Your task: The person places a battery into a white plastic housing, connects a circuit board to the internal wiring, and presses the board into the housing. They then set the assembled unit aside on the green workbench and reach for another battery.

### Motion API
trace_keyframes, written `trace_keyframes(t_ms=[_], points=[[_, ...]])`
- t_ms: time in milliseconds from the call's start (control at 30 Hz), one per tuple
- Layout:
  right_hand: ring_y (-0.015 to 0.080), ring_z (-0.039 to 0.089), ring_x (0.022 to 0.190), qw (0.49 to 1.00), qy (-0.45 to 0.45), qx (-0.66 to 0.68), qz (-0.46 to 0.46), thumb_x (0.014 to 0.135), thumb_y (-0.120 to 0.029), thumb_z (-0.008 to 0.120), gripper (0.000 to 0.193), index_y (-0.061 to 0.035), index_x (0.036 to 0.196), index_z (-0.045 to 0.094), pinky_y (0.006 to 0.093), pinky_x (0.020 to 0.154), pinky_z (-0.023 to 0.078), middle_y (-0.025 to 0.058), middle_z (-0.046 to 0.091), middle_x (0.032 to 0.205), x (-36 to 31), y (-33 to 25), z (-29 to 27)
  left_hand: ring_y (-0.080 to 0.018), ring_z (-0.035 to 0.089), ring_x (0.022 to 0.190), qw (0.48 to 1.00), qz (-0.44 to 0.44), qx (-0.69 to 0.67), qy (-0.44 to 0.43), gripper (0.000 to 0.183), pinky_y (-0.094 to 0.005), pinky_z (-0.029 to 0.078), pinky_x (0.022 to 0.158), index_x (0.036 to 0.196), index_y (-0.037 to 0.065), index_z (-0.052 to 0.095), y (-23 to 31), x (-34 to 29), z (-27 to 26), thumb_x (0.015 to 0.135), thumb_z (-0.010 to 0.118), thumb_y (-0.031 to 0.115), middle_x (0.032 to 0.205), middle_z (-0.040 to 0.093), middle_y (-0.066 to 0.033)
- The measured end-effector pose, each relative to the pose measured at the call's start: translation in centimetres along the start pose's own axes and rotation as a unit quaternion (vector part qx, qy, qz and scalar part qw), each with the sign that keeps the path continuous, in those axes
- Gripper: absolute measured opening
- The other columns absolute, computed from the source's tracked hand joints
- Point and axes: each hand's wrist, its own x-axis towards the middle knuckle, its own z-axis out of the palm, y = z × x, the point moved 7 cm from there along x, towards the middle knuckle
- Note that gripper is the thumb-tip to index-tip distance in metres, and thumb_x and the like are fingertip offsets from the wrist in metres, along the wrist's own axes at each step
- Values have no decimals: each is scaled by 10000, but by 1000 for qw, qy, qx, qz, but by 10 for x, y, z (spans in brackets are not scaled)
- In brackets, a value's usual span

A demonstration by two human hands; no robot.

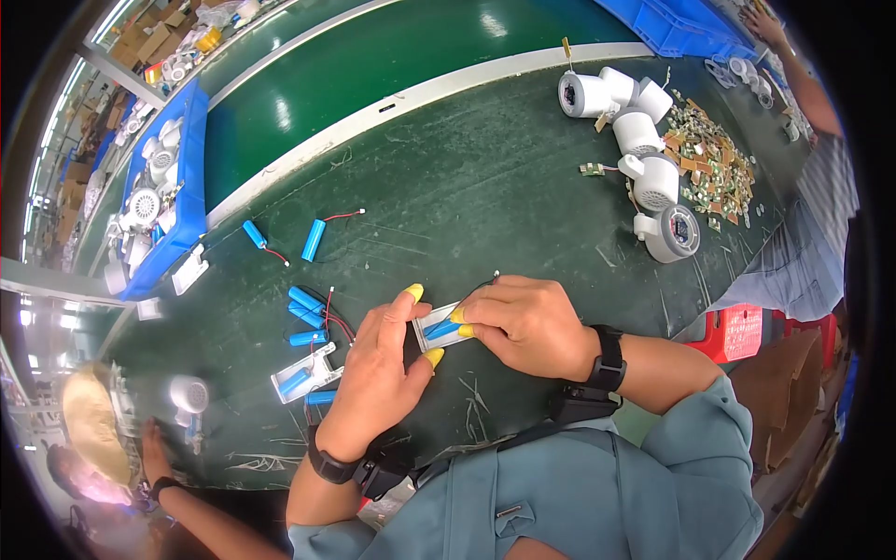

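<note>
At the green bench point(439, 205), my left grip point(378, 359) clasps the white housing point(452, 343) by its left end. Inside, the blue battery cell point(441, 329) slants near-left to far-right, pinched rightward by my right grip point(532, 327).

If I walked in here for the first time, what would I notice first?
Probably the bright yellow fingertips in the middle: the left hand holds a small white case, and the right hand reaches to the blue cylinder inside. Then the heap of little circuit boards at upper right, beside white devices, and the blue bin at left.
</note>
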Motion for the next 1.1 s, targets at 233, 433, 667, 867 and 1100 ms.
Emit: trace_keyframes(t_ms=[233, 433, 667, 867, 1100], points=[[192, 629, 688, 998, 23, -37, -35, 748, -9, 729, 245, -82, 977, 680, 314, 578, 511, 42, 584, 1045, -8, -11, -7, -313, 574, 1104, 999, -27, 23, -13, 786, -399, 451, 971, 1420, 29, 356, 2, -3, -2, 722, 712, -27, 1188, 612, -132], [58, 488, 606, 984, 111, 95, 101, 833, 53, 673, 307, -65, 1116, 674, 223, 524, 395, 60, 571, 1021, -26, 9, -72, -320, 573, 1100, 995, -24, 94, -6, 623, -385, 463, 956, 1313, -1, 486, 10, -13, -24, 732, 713, 12, 1179, 598, -159], [71, 586, 683, 873, 29, 339, 350, 977, -66, 541, 309, 3, 1279, 540, 211, 605, 474, 66, 670, 961, -89, 46, -67, -354, 566, 1015, 992, 68, 110, 16, 510, -434, 422, 902, 1249, 9, 534, 25, 20, 2, 776, 700, 100, 1130, 602, -164], [102, 567, 691, 706, 214, 495, 460, 1005, -163, 487, 347, -29, 1324, 474, 234, 591, 465, 80, 639, 1060, -114, 65, -90, -316, 570, 1001, 997, 55, 55, 7, 253, -392, 438, 919, 1054, 34, 661, 26, 31, 13, 802, 637, 34, 1085, 640, -108], [60, 562, 701, 538, 368, 688, 319, 1035, -281, 494, 227, -87, 1131, 561, 190, 576, 470, 2, 656, 946, -99, 115, -88, -296, 620, 888, 998, 40, 19, 37, 203, -360, 503, 784, 964, -3, 647, 18, 19, 5, 767, 622, -49, 966, 664, -123]])
